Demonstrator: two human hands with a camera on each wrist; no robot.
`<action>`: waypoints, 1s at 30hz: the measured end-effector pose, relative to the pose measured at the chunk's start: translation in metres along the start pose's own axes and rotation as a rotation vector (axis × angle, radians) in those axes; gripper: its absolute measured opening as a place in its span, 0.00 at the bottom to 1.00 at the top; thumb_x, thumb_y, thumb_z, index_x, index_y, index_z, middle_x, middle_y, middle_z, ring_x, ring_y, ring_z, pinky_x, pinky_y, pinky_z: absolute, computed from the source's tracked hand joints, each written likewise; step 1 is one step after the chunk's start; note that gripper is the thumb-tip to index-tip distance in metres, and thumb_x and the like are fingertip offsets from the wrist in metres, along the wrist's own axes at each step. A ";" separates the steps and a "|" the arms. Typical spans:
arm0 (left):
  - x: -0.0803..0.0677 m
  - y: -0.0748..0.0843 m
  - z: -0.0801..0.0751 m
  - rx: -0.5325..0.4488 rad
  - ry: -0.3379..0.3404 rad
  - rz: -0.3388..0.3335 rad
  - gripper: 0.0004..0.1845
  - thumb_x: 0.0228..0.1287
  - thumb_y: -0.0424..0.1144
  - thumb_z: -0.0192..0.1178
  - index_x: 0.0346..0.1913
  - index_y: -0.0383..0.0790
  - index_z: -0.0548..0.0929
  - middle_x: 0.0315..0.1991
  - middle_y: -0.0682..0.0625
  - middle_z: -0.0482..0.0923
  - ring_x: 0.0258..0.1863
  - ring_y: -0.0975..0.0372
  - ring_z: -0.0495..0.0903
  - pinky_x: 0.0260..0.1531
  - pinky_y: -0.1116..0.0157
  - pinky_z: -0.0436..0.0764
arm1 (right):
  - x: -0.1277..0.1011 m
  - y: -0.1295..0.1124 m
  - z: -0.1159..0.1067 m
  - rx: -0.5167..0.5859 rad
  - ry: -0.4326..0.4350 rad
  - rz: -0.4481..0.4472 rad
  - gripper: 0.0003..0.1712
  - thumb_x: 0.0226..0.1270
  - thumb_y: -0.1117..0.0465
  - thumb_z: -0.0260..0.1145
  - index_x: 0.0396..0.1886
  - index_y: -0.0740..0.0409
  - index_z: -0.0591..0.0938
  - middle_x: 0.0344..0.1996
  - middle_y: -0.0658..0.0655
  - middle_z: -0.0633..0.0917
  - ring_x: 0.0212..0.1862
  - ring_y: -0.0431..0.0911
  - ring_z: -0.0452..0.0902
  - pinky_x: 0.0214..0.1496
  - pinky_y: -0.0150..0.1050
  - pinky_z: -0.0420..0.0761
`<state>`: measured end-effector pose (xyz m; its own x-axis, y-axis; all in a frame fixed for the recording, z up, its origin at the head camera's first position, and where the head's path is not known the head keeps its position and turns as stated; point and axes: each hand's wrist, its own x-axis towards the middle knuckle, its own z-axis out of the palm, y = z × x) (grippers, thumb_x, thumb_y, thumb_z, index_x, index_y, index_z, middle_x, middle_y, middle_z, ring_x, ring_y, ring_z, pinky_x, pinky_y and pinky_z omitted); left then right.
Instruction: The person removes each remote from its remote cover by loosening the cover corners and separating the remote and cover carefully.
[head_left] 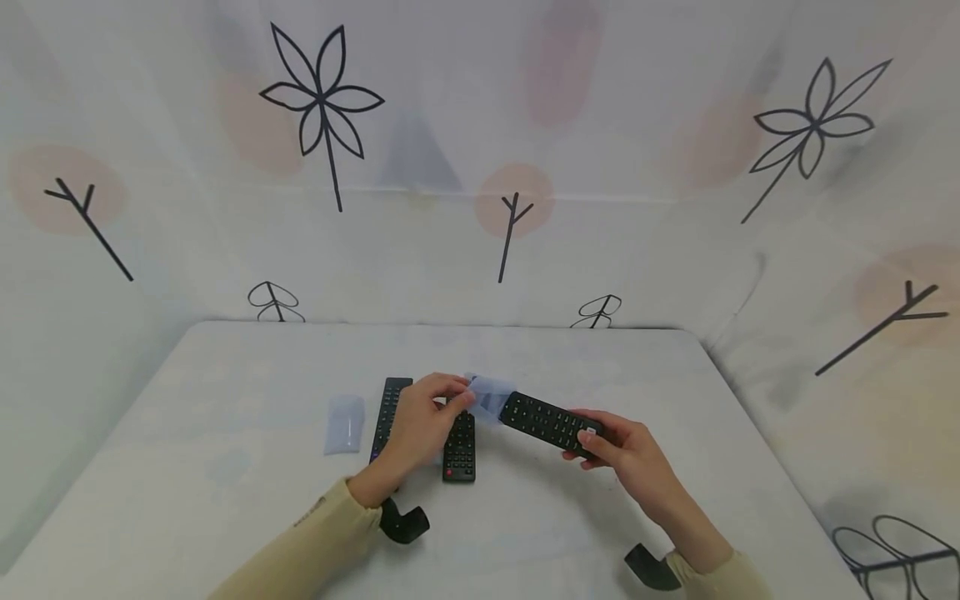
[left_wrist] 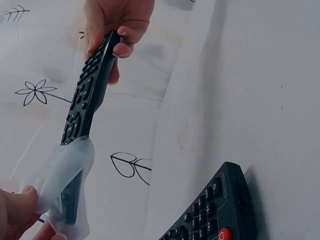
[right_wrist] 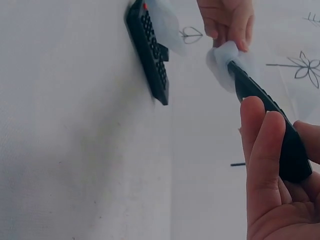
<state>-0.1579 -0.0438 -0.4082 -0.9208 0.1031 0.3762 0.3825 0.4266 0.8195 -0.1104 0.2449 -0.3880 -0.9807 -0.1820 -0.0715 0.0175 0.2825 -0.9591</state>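
My right hand (head_left: 611,446) grips one end of a black remote (head_left: 542,421) held above the table. Over its far end sits a translucent bluish plastic sleeve (head_left: 489,395), and my left hand (head_left: 427,417) pinches that sleeve. The left wrist view shows the sleeve (left_wrist: 62,187) wrapped round the remote's tip (left_wrist: 82,120), with the right hand (left_wrist: 117,25) at the other end. In the right wrist view my fingers (right_wrist: 265,160) curl round the remote (right_wrist: 272,125), and the left hand (right_wrist: 227,22) holds the sleeve (right_wrist: 222,62).
Two more black remotes lie on the white table (head_left: 225,467): a long one (head_left: 388,404) partly under my left hand and a shorter one (head_left: 459,450) with a red button. Another plastic sleeve (head_left: 345,423) lies to the left. Printed cloth walls surround the table.
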 end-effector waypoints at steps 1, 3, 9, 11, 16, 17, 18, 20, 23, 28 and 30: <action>0.000 0.000 -0.001 -0.018 0.001 -0.009 0.02 0.64 0.38 0.69 0.37 0.43 0.88 0.44 0.56 0.85 0.42 0.65 0.82 0.36 0.64 0.80 | 0.000 0.000 0.000 0.003 -0.003 -0.001 0.22 0.74 0.63 0.61 0.64 0.66 0.75 0.51 0.68 0.82 0.42 0.51 0.85 0.43 0.39 0.84; 0.000 0.000 -0.002 -0.051 0.000 -0.032 0.03 0.64 0.37 0.68 0.39 0.42 0.89 0.44 0.54 0.86 0.41 0.64 0.83 0.36 0.65 0.80 | 0.000 0.000 0.000 0.010 -0.006 -0.003 0.23 0.74 0.63 0.61 0.65 0.67 0.75 0.51 0.68 0.82 0.42 0.51 0.86 0.43 0.39 0.84; 0.002 0.000 -0.006 -0.098 -0.032 -0.156 0.06 0.66 0.38 0.66 0.42 0.42 0.89 0.37 0.55 0.86 0.34 0.62 0.79 0.31 0.66 0.77 | 0.001 0.003 -0.003 0.024 -0.023 -0.009 0.23 0.74 0.63 0.61 0.65 0.66 0.74 0.52 0.69 0.81 0.42 0.51 0.86 0.44 0.39 0.84; 0.003 0.000 -0.007 -0.113 -0.047 -0.200 0.06 0.67 0.39 0.66 0.42 0.42 0.88 0.35 0.55 0.85 0.33 0.61 0.77 0.31 0.65 0.75 | 0.001 0.004 -0.004 0.027 -0.027 -0.008 0.24 0.75 0.62 0.61 0.66 0.66 0.74 0.53 0.69 0.81 0.43 0.52 0.85 0.44 0.39 0.84; 0.004 0.001 -0.008 -0.207 -0.088 -0.300 0.07 0.69 0.40 0.64 0.43 0.42 0.87 0.35 0.53 0.84 0.36 0.53 0.78 0.34 0.64 0.75 | 0.000 0.006 -0.007 0.033 -0.028 -0.013 0.24 0.74 0.62 0.61 0.66 0.66 0.74 0.53 0.70 0.80 0.43 0.51 0.86 0.44 0.39 0.84; 0.005 0.000 -0.008 -0.230 -0.096 -0.317 0.07 0.69 0.40 0.63 0.44 0.41 0.87 0.36 0.52 0.84 0.37 0.51 0.78 0.34 0.63 0.75 | 0.000 0.007 -0.008 0.033 -0.028 -0.017 0.24 0.74 0.61 0.61 0.66 0.66 0.74 0.53 0.70 0.80 0.42 0.51 0.86 0.44 0.39 0.84; 0.005 0.001 -0.008 -0.249 -0.100 -0.335 0.08 0.70 0.41 0.63 0.43 0.41 0.87 0.36 0.52 0.84 0.38 0.50 0.78 0.35 0.62 0.74 | 0.000 0.007 -0.009 0.033 -0.028 -0.022 0.24 0.74 0.61 0.61 0.66 0.67 0.74 0.53 0.70 0.81 0.42 0.51 0.85 0.44 0.39 0.84; 0.006 0.000 -0.008 -0.282 -0.107 -0.355 0.08 0.70 0.41 0.62 0.44 0.40 0.86 0.37 0.51 0.83 0.39 0.48 0.78 0.37 0.59 0.75 | 0.001 0.007 -0.010 0.037 -0.029 -0.029 0.24 0.74 0.61 0.61 0.65 0.67 0.74 0.52 0.70 0.81 0.42 0.51 0.85 0.44 0.39 0.84; 0.008 -0.001 -0.008 -0.333 -0.113 -0.378 0.08 0.72 0.39 0.61 0.44 0.38 0.85 0.38 0.49 0.82 0.38 0.52 0.78 0.42 0.54 0.76 | 0.001 0.008 -0.013 0.033 -0.026 -0.040 0.24 0.74 0.61 0.61 0.65 0.67 0.74 0.51 0.70 0.81 0.42 0.51 0.85 0.44 0.39 0.84; 0.008 -0.001 -0.008 -0.414 -0.146 -0.384 0.07 0.73 0.35 0.58 0.43 0.34 0.82 0.38 0.49 0.81 0.36 0.57 0.76 0.43 0.57 0.78 | 0.001 0.009 -0.018 0.023 -0.006 -0.053 0.23 0.75 0.61 0.60 0.65 0.65 0.75 0.50 0.69 0.81 0.41 0.50 0.85 0.44 0.39 0.83; 0.008 0.001 -0.009 -0.437 -0.158 -0.379 0.06 0.73 0.34 0.57 0.42 0.34 0.81 0.38 0.49 0.81 0.36 0.53 0.76 0.40 0.60 0.77 | 0.000 0.008 -0.020 0.020 -0.002 -0.063 0.22 0.75 0.62 0.60 0.64 0.66 0.75 0.50 0.69 0.81 0.41 0.50 0.85 0.43 0.39 0.83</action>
<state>-0.1646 -0.0505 -0.4009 -0.9866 0.1624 -0.0187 -0.0101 0.0538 0.9985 -0.1144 0.2657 -0.3906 -0.9796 -0.2005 -0.0109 -0.0407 0.2511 -0.9671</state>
